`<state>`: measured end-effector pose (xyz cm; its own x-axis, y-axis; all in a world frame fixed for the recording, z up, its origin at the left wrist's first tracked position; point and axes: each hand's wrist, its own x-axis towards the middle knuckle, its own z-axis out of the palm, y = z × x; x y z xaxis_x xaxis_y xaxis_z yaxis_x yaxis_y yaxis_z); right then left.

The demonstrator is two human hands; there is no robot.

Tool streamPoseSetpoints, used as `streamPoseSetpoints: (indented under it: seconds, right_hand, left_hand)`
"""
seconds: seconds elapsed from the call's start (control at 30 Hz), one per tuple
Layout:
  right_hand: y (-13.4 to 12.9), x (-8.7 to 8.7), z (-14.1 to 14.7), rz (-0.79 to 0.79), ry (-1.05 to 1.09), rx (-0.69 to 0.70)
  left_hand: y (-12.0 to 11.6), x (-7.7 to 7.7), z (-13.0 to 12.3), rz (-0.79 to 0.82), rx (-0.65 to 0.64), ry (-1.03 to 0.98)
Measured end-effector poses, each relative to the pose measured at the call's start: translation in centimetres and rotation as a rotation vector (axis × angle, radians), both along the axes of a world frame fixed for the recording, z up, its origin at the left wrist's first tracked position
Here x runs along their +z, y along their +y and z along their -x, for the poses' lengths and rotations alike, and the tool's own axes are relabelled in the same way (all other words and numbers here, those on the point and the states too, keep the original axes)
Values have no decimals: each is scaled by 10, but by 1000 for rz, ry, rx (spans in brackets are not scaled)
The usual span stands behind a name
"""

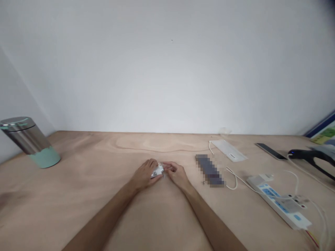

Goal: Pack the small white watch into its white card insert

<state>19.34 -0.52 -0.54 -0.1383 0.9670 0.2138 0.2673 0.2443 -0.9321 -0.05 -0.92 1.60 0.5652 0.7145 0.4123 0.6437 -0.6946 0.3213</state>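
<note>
Between my hands, low over the middle of the wooden table [86,195], is a small white packet [158,170] with shiny, clear-looking plastic about it. What it contains is too small and blurred to name. My left hand [146,174] grips it from the left, the fingers over its far side and the thumb along its near side. On the right, the fingertips of my right hand [176,173] pinch together at the packet's right edge. Both forearms reach in from the near side.
A steel and mint-green tumbler [31,141] stands far left. To the right lie a pixelated phone-shaped object [209,170], a white pouch [229,150], a dark phone [270,151], a black curved device [309,157] and a white power strip [278,202] with cables. A pale wall rises behind.
</note>
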Motion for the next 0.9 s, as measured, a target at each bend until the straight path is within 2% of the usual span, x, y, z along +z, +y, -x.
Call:
streamPoseSetpoints:
  seconds: [0.2,0.37,0.7,0.8,0.9]
  right_hand:
    - [-8,6,7,164,147,66]
    - [-10,7,10,264,240,70]
    - [-10,5,10,298,288,164]
    - [-10,5,10,282,207,87]
    - [-10,5,7,156,13,-132]
  left_hand:
    - [2,-4,0,3,17,-26]
    - [2,-5,1,-6,17,-56]
    - [4,-8,1,-85,-5,-28]
    - [2,-5,1,-63,14,16]
    - [0,-1,1,-38,31,51]
